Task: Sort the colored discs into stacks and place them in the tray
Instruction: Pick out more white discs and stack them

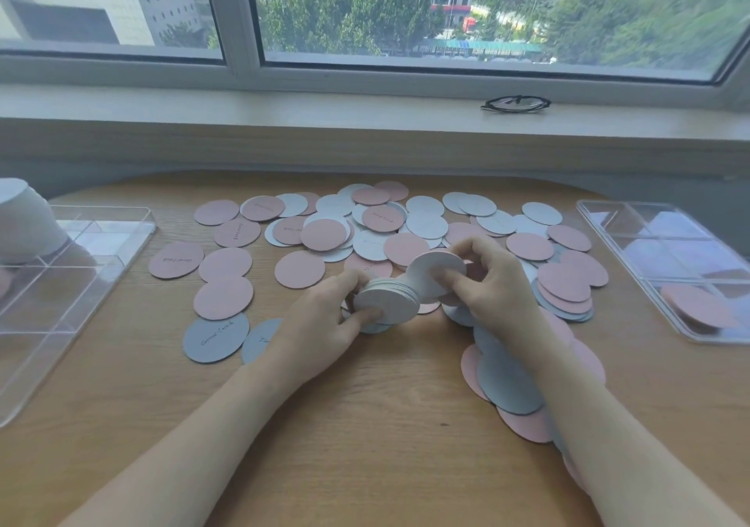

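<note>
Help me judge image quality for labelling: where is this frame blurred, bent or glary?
Head view: daylight from the window, trees at top right smeared; windowsill and table edge bowed by the wide lens; reflections wash over both clear trays; hands and white stack fairly sharp.

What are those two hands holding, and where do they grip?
Left hand grips a white disc stack by its edges; right hand pinches one white disc at its rim.
</note>
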Available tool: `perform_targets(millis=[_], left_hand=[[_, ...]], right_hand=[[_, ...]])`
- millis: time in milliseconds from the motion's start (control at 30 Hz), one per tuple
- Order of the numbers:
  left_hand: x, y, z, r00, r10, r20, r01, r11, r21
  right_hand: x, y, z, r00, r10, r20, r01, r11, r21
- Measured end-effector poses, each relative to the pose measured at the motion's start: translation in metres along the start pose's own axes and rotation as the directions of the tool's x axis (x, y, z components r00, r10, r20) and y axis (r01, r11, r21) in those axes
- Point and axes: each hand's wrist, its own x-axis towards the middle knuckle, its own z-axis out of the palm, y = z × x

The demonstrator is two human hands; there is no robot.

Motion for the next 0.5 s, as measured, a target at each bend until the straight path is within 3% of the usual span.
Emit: perform_targets(millis=[67,133,300,500], left_hand=[[-0.001,0.000,0.001,1.000,0.008,-0.005,-0.008,1.000,-0.005],[-0.001,0.000,0.001,1.000,0.004,-0.016,-0.004,1.000,-0.010],[-0.001,0.001,0.000,0.999,0.034,-0.022,-0.033,0.999,0.032],[0.000,0.001,0.001,0.998,0.048,-0.028,-0.047,0.998,0.041]], right_hand=[[-0.004,-0.004,0.004,1.000,0.025,-0.006,-0.024,0.993,0.111],[-0.006,-0.004,0.009,1.000,0.025,-0.001,-0.025,0.994,0.102],[-0.007,0.001,0.018,0.986,0.027,0.166,-0.056,0.983,0.177],[-0.008,0.006,0.019,0.959,-0.043,0.282,0.026,0.998,0.062]])
